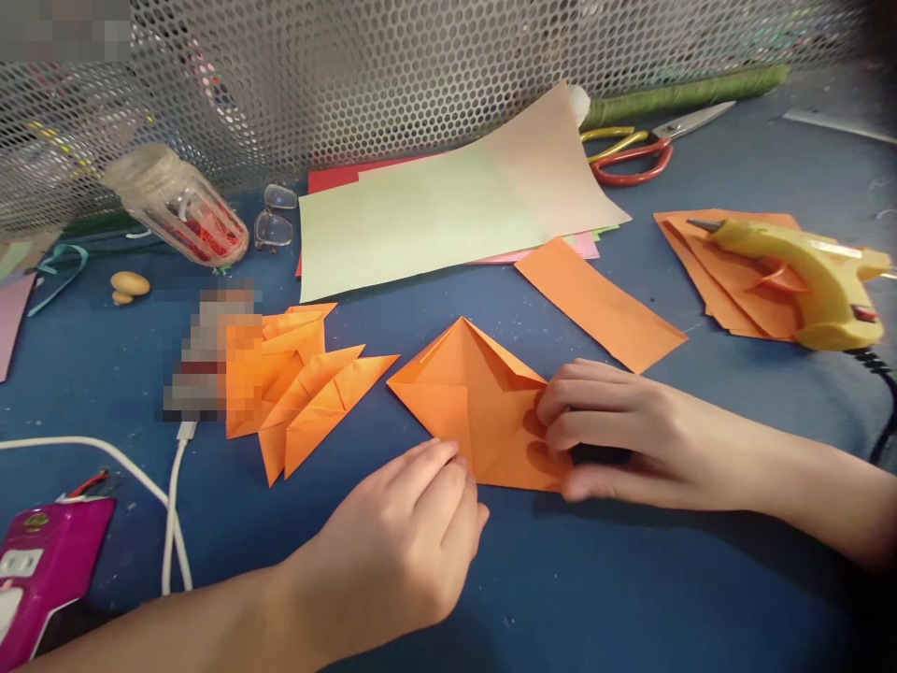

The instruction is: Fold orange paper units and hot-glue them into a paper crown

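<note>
The left hand (420,533) is touching the paper (501,435), whether pinching I cannot tell; the right hand (648,430), thumb spread from fingers, is probably steadying it.

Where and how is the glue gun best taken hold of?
Probably by the handle of the glue gun, from the near right: it lies on its side, nozzle pointing left, with the handle slanting down towards the camera.
</note>
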Motion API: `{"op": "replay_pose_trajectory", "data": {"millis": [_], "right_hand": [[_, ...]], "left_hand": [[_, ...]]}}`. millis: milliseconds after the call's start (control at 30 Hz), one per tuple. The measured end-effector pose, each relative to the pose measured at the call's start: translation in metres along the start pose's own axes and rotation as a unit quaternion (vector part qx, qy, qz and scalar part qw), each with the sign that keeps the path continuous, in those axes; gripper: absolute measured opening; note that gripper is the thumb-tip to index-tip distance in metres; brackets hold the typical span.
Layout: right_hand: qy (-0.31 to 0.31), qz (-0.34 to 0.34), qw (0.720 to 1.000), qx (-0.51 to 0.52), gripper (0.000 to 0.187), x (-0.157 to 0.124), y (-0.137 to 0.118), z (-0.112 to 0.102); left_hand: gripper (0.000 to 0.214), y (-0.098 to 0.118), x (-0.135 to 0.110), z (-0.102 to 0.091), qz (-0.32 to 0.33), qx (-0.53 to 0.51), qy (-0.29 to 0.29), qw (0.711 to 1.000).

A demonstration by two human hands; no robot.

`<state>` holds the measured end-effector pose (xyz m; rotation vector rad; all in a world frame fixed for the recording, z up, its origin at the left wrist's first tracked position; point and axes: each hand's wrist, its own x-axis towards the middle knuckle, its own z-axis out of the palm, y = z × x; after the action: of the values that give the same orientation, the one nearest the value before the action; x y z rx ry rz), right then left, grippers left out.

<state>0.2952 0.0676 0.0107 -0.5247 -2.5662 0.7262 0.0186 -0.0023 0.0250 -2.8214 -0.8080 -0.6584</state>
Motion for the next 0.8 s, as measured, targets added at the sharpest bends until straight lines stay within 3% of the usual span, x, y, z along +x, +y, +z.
{"op": "replay_pose_trajectory", "data": {"millis": [100, 233, 333, 467, 633, 800], "right_hand": [[-0.018, -0.029, 0.999, -0.037, 0.040, 0.000, 0.002, -0.001], [-0.005, -0.043, 0.997, -0.069, 0.002, 0.000, 0.002, -0.001], [-0.007, -0.059, 0.995, -0.075, 0.007, 0.000, 0.000, 0.000], [-0.007, -0.061, 0.993, -0.098, 0.040, -0.001, 0.000, 0.002], [0.002, -0.061, 0.993, -0.096, 0.012, 0.001, -0.001, 0.005], [0.048, 0.017, 0.998, -0.039, 0.012, 0.007, -0.008, 0.009]], "left_hand": [[0.019, 0.001, -0.003, 0.001, 0.011, 0.009, 0.001, 1.000], [0.029, 0.004, 0.000, 0.002, -0.005, -0.003, 0.004, 1.000], [0.037, 0.005, 0.004, -0.001, -0.028, -0.018, -0.004, 0.999], [0.037, 0.005, 0.003, -0.005, -0.046, -0.046, -0.006, 0.998], [0.030, 0.004, 0.000, -0.001, -0.098, -0.114, 0.039, 0.988], [0.033, 0.004, 0.002, -0.001, -0.070, -0.089, 0.022, 0.993]]}}
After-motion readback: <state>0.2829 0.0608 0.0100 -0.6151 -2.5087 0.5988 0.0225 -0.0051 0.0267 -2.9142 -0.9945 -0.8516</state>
